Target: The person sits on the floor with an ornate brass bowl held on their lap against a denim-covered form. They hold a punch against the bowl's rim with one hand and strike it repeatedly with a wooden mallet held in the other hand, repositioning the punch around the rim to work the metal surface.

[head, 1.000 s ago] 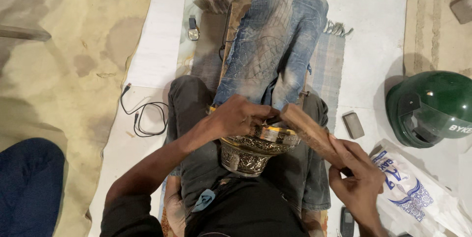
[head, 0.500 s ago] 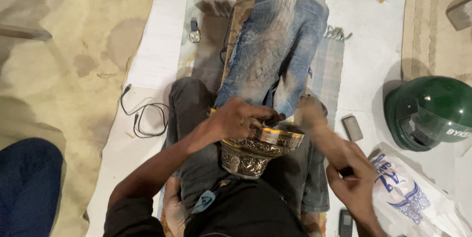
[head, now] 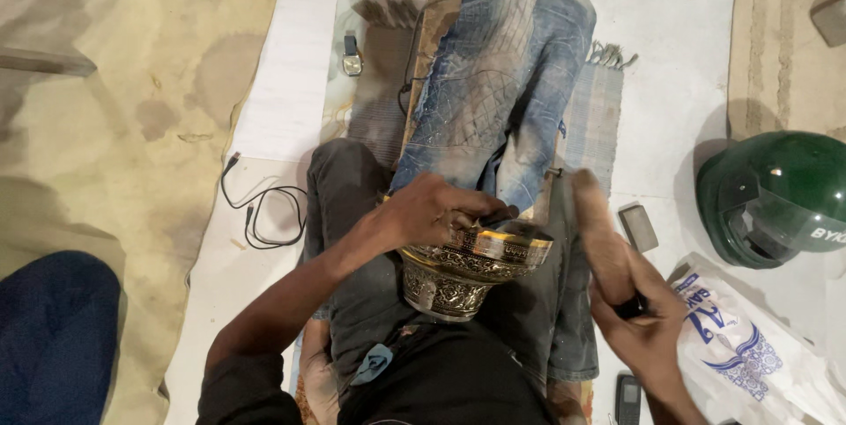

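Fingers of my left hand (head: 432,212) curl over the bowl's (head: 467,271) rim, pinning the engraved metal bowl on my lap. My right hand (head: 639,324) is closed around a brown block (head: 599,236), raised just right of it. Pale floor (head: 670,55) beneath, green helmet (head: 775,196) and printed bag (head: 749,354) alongside. The block's motion-blurred; my thumb's hidden.

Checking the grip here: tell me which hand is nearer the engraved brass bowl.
Left. The left hand rests on the rim of the engraved brass bowl, fingers curled over it. The right hand is off to the bowl's right, apart from it, holding a brown wooden tool.
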Available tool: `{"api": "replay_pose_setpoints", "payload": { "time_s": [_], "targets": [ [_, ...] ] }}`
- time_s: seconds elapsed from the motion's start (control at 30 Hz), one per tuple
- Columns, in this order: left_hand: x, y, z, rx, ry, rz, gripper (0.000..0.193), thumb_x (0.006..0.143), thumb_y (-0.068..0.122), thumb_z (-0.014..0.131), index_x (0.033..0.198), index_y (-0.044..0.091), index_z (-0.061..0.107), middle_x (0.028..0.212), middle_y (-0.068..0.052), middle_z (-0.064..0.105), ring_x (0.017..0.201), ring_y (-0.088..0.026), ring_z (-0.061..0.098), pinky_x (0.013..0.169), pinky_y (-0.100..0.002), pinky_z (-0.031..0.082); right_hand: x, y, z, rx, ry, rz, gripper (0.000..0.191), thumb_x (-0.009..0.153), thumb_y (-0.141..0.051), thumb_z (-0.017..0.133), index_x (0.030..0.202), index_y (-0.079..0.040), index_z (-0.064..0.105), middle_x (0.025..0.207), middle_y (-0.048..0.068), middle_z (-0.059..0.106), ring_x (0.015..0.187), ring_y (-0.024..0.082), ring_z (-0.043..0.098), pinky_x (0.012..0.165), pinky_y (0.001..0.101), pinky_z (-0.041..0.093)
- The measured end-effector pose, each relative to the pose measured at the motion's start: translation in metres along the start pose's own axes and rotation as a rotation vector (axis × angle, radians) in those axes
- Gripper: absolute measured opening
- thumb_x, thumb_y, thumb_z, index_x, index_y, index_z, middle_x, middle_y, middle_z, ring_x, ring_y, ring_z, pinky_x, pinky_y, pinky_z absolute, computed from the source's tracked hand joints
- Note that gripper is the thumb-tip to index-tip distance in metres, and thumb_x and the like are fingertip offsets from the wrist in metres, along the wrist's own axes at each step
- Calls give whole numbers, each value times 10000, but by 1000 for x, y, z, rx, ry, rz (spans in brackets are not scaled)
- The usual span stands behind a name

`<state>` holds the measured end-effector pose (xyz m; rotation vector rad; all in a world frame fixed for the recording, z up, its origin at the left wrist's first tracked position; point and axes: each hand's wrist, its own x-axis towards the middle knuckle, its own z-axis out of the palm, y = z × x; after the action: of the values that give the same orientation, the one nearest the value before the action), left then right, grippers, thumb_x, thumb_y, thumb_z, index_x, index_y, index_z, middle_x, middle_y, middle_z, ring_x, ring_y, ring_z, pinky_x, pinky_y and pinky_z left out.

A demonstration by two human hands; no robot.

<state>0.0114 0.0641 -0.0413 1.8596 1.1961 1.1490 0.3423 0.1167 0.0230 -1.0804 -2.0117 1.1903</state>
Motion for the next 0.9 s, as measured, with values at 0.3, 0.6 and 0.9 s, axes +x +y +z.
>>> {"api": "replay_pose_setpoints", "payload": {
  "time_s": [0.3, 0.6, 0.9],
  "targets": [
    [-8, -11, 5, 5, 27, -25, 433, 783, -88, 671, 1167, 89, 765, 1125, -127, 794, 919, -198, 803, 664, -277, 663, 1, -4, -1, -182, -54, 58, 795, 700, 151, 660, 1455, -95, 619, 1227, 103, 715, 723, 119, 660, 581, 229, 505],
    [-10, -2, -2, -5, 69, -4, 437, 838, -19, 703, 1248, 130, 726, 1073, -82, 792, 841, -168, 790, 702, -298, 649, 3, 15, -5, -82, -75, -124, 769, 712, 104, 656, 1438, -141, 599, 1245, 119, 693, 912, 115, 689, 738, 228, 554],
    [-11, 4, -6, 6, 81, -15, 461, 799, -22, 765, 1241, 99, 723, 1028, -103, 787, 818, -185, 794, 693, -309, 638, 8, 1, -5, -180, -32, -107, 794, 690, 100, 678, 1427, -197, 648, 1184, 96, 705, 791, 127, 655, 609, 276, 522]
  ]
}}
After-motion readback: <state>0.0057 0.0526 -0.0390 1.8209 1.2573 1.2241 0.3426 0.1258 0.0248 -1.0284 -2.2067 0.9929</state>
